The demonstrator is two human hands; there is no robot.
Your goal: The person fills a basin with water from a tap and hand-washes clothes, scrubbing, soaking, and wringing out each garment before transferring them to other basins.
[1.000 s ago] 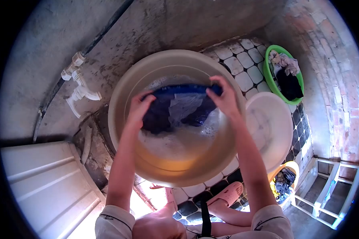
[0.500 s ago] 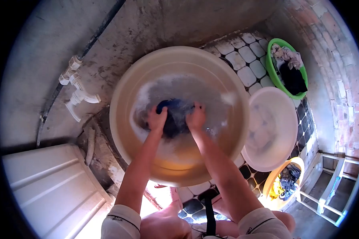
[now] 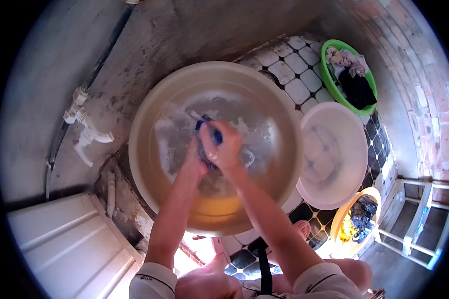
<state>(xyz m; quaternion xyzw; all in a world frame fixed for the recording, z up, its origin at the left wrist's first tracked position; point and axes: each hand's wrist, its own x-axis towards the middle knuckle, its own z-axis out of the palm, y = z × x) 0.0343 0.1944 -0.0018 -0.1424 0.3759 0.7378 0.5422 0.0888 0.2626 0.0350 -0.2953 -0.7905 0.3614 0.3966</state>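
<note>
A wet dark blue cloth [image 3: 203,121] is bunched up between my two hands, over the middle of a large beige basin [image 3: 277,102]. My left hand [image 3: 195,156] is closed around its lower left side. Pressed against it from the right, my right hand [image 3: 226,148] has its fingers wrapped over the cloth, so most of the fabric is hidden. Foamy, rippling water [image 3: 172,130] lies in the basin around and below the hands.
On the right stand a pale translucent basin [image 3: 351,144], a green basin [image 3: 326,70] holding clothes and an orange basin [image 3: 340,219] with dark and yellow items. A white tap [image 3: 92,132] juts from the left wall. A white rack [image 3: 416,219] stands lower right.
Both hands have come together and gathered the cloth, which was spread in the water between them. The view has shifted slightly.
</note>
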